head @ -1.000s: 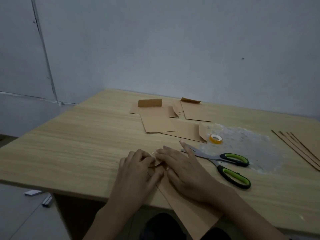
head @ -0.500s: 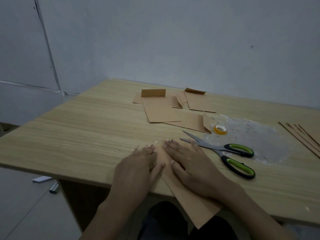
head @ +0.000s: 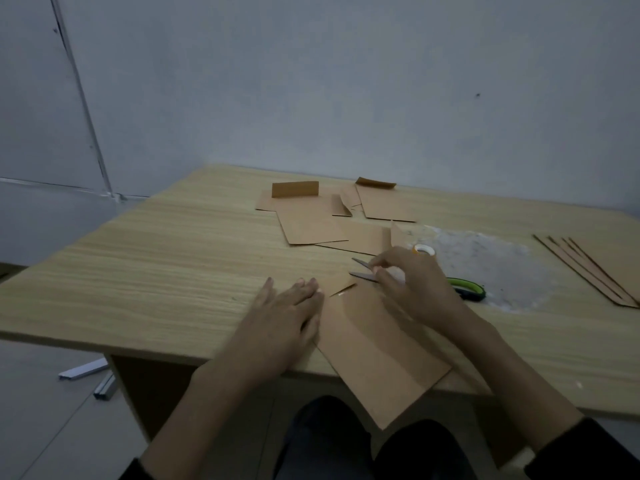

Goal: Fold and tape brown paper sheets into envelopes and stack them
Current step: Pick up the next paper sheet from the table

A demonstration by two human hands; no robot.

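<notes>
Head view, dim light. I have the brown paper sheet point(head: 377, 344) lying flat at the near edge of the table point(head: 156, 265), its near corner hanging off the edge over the person's lap. Everything else I place off that sheet.

The left hand point(head: 282, 320) lies flat on the table with fingers straight and close together. Its side touches the sheet's left edge, and it holds nothing.

The right hand point(head: 415, 285) sits over the sheet's far end with fingers curled down onto the scissors point(head: 362, 270) at the blades. Thumb and forefinger pinch them. The hand is a bit blurred, but I read it as a grip. The blade tips stand slightly apart and poke out left of the hand, just past the sheet's far corner, where a small bit of the sheet is folded over. The green handles stick out on the hand's right.

- The tape roll point(head: 425, 250) is just beyond the right hand, farther from the sheet than the scissors.
- The folded envelopes point(head: 329, 223) overlap loosely well behind the sheet, a couple with flaps standing up.
- Thin brown strips point(head: 588, 271) lie fanned far right of the sheet, well apart from it.
- A whitish scuffed patch point(head: 485, 261) marks the tabletop between the strips and the sheet.
- Pale metal bits point(head: 85, 370) lie on the floor, left of the sheet.
</notes>
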